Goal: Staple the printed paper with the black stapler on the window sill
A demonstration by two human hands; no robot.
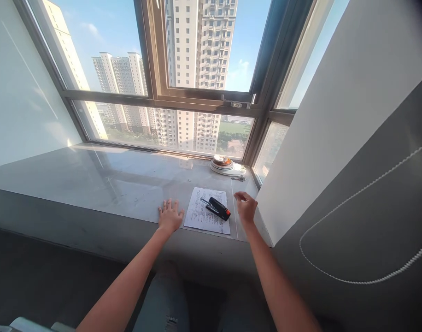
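Observation:
A printed sheet of paper (204, 216) lies near the front edge of a grey stone window sill (110, 180). A black stapler with an orange end (217, 208) rests on the paper, lying at an angle. My left hand (169, 216) lies flat on the sill just left of the paper, fingers stretched out, holding nothing. My right hand (245, 206) hovers just right of the paper, fingers loosely curled inward, with nothing visible in them. Neither hand touches the stapler.
A round white stack with an orange-brown top (224, 164) sits at the back right of the sill, by the window frame (204, 99). A white wall panel (335, 120) rises at the right. A beaded cord (335, 276) hangs on the grey wall.

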